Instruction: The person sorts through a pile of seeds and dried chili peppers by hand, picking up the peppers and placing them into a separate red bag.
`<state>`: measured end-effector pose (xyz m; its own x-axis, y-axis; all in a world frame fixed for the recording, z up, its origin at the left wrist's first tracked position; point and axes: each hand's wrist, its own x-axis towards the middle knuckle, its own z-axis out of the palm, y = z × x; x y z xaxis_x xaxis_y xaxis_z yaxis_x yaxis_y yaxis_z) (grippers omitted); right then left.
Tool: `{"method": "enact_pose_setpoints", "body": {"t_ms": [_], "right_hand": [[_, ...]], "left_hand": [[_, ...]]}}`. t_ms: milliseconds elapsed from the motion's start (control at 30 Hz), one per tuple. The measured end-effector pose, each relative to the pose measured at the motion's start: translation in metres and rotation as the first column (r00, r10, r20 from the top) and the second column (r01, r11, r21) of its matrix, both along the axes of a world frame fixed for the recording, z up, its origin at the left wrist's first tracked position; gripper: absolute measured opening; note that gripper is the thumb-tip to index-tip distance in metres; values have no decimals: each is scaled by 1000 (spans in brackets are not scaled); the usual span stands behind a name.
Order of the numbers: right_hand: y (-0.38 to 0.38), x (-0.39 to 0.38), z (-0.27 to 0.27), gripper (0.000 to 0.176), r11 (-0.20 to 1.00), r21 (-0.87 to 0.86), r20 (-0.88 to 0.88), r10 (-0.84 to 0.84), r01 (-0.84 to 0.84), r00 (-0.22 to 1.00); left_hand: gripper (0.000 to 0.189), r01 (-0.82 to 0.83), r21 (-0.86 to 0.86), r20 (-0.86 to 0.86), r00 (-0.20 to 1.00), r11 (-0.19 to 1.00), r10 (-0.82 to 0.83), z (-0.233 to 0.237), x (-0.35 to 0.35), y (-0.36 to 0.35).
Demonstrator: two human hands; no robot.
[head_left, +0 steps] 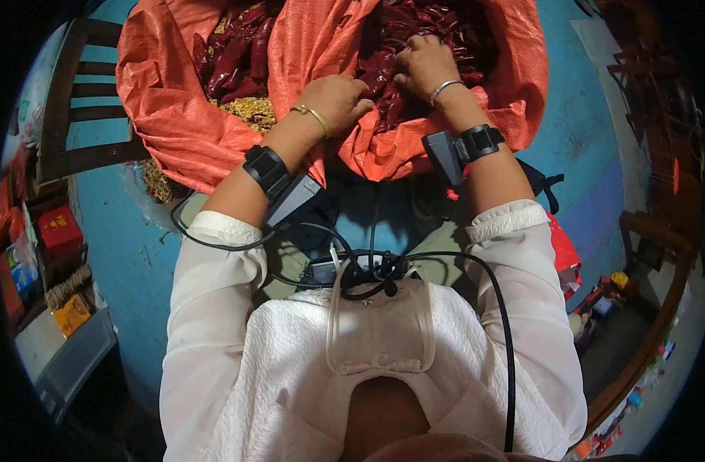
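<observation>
Two open orange woven sacks stand side by side in front of me. Dark red dried chillies [379,69] fill the right sack [526,69]; the left sack [156,85] holds more red chillies [233,61] and yellowish pieces [252,112]. My left hand [335,104], with a gold bangle, is at the near left edge of the right sack's opening, its fingers bent toward the chillies. Over the chillies in the right sack lies my right hand [428,68], with a silver bangle, its fingers curled down. Whatever either hand pinches is too small or hidden to make out.
A dark wooden chair [83,158] stands at the left on the blue floor [121,254]. Red boxes [58,231] and packets are stacked beyond it. Wooden furniture [661,231] and a red bag [562,254] are on the right. Black cables [491,277] hang before my chest.
</observation>
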<state>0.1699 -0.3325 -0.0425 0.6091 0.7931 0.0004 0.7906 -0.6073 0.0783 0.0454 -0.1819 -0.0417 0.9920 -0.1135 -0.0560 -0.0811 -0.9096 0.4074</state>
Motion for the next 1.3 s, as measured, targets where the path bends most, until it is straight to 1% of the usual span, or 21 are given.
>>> {"method": "enact_pose_setpoints", "body": {"t_ms": [33, 133, 267, 400, 467, 500, 533, 567, 600, 633, 800, 867, 900, 933, 1033, 1067, 1100, 1133, 1200, 1233, 1300], "right_hand": [[2, -6, -2, 33, 997, -62, -67, -42, 37, 997], [2, -7, -22, 21, 998, -23, 13, -49, 50, 999], [-1, 4, -24, 21, 995, -6, 34, -94, 95, 995], [-4, 17, -22, 15, 985, 130, 43, -118, 111, 992], [-2, 20, -9, 14, 871, 371, -296, -219, 323, 930], [-2, 22, -5, 15, 824, 428, -437, -171, 372, 883], [0, 21, -3, 15, 826, 428, -435, -169, 368, 884], [3, 18, -2, 16, 716, 442, -752, -33, 541, 658], [5, 12, 1, 17, 611, 366, -926, 164, 702, 340], [7, 4, 5, 17, 594, 371, -929, 240, 714, 283], [17, -17, 8, 17, 653, 413, -909, 331, 635, 252], [18, -24, 13, 18, 664, 374, -919, 357, 647, 165], [18, -29, 19, 20, 662, 365, -922, 353, 655, 157], [18, -28, 18, 20, 660, 364, -923, 352, 657, 158], [16, -19, 8, 22, 714, 335, -941, 292, 615, 173], [12, -9, 2, 24, 785, 470, -861, 309, 403, 404], [6, -2, -1, 26, 831, 535, -719, 354, 152, 598], [-2, 3, 13, 25, 923, 373, -515, 119, 98, 849], [-16, 19, 17, 21, 973, 97, -153, -192, 208, 969], [-22, 22, 18, 22, 964, 11, -112, -262, 265, 959], [-29, 22, 10, 21, 961, -3, -77, -274, 275, 959]], "left_hand": [[28, -8, 3, 16, 1000, 1000, 8, 0, 0, -1], [28, 20, -16, 31, 999, 1000, -19, -3, 1, 0], [28, 11, -18, 54, 999, 1000, -10, -2, 1, 1], [26, 10, -93, 64, 998, 996, -4, -1, 1, 3], [26, 6, -151, 106, 994, 989, 10, -3, 3, 3], [27, -65, -307, 103, 990, 949, 101, -5, 4, 2], [28, -130, -455, 86, 978, 881, 188, -5, 6, 1], [28, -131, -455, 88, 978, 881, 190, -5, 6, 1], [28, -207, -626, -5, 965, 752, 262, -4, 7, 1], [28, -281, -762, -111, 944, 584, 310, -3, 7, 1], [24, -292, -785, -107, 933, 547, 344, -6, 10, 2], [23, -264, -789, -68, 935, 555, 349, -8, 11, 3], [23, -287, -822, -118, 931, 493, 346, -7, 11, 4], [23, -310, -849, -168, 926, 428, 338, -6, 11, 4], [17, -329, -844, -197, 924, 423, 327, -5, 11, 3], [17, -329, -844, -198, 925, 424, 325, -4, 11, 3], [16, -349, -781, -185, 921, 517, 342, -3, 11, 3], [14, -367, -709, -171, 918, 602, 359, -3, 11, 3], [16, -358, -728, -150, 915, 584, 374, -8, 11, 4], [18, -344, -746, -129, 915, 570, 383, -10, 11, 4], [18, -348, -729, -124, 914, 589, 387, -10, 11, 6]]}}
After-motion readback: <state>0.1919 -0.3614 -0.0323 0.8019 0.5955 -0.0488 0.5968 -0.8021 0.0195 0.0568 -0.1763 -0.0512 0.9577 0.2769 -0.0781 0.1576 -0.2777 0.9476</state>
